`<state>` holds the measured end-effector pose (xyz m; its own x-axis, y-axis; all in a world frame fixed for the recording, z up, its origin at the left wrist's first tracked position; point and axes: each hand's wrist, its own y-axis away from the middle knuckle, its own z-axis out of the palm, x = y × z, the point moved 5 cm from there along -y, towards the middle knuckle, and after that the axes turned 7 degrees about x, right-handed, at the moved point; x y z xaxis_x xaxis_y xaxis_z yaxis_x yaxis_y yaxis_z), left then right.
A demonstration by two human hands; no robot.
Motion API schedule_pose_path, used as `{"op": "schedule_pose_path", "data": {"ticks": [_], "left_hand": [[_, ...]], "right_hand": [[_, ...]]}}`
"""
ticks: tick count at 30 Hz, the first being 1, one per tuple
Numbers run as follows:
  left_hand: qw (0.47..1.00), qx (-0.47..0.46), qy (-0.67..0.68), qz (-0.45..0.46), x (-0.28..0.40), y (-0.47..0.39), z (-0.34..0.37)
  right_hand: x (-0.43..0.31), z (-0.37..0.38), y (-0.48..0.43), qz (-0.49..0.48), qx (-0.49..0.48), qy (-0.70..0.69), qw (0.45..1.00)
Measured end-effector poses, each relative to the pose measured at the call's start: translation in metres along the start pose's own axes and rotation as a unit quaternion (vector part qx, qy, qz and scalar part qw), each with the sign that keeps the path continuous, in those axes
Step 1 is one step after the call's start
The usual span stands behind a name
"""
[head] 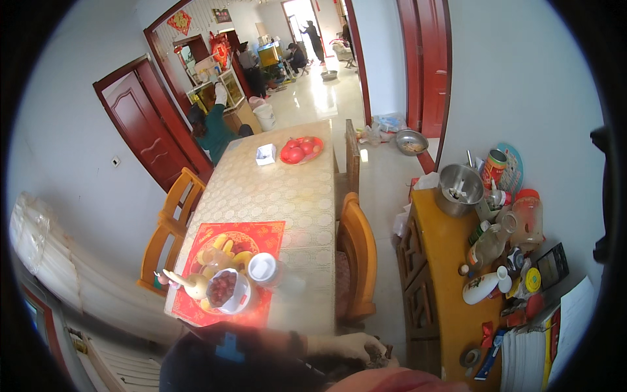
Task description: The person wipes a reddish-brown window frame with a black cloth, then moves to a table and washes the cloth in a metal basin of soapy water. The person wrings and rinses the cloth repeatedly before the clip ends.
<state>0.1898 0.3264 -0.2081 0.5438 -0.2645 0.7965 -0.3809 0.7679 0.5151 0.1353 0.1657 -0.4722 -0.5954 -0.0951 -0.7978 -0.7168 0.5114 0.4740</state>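
Note:
At the bottom edge, my left hand (361, 344) reaches in from the left with a dark band at its wrist. Its fingers are curled around a small dark brown object (379, 356), whose kind I cannot make out. Only a sliver of my right hand (393, 362) shows beside that object, above a reddish sleeve; its grip is hidden. To the left, on the patterned dining table (306, 235), a red mat (267, 235) bears bananas (223, 244), a bowl of dark red fruit (223, 290), a pale long-necked gourd (196, 285) and a white-topped container (263, 268).
A wooden chair (365, 259) stands between the table and a yellow-topped cabinet (433, 235) crowded with a steel pot (459, 188), bottles, tape (470, 360) and books. A metal basin (411, 142) lies on the floor. A person in green (215, 132) is beyond the table; several others are farther off.

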Motion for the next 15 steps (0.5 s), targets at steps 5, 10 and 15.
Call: {"op": "schedule_pose_path", "data": {"ticks": [5, 10, 15], "left_hand": [[0.999, 0.036, 0.009, 0.012, 0.043, 0.062, -0.005], [0.996, 0.024, 0.007, 0.088, 0.070, 0.118, -0.013], [0.994, 0.033, 0.078, 0.062, 0.084, 0.150, -0.018]], "right_hand": [[-0.006, 0.001, 0.013, -0.027, 0.030, 0.026, 0.999], [-0.036, 0.008, 0.012, -0.168, 0.060, 0.010, 0.984], [-0.104, -0.003, 0.027, -0.161, -0.015, 0.135, 0.978]]}}
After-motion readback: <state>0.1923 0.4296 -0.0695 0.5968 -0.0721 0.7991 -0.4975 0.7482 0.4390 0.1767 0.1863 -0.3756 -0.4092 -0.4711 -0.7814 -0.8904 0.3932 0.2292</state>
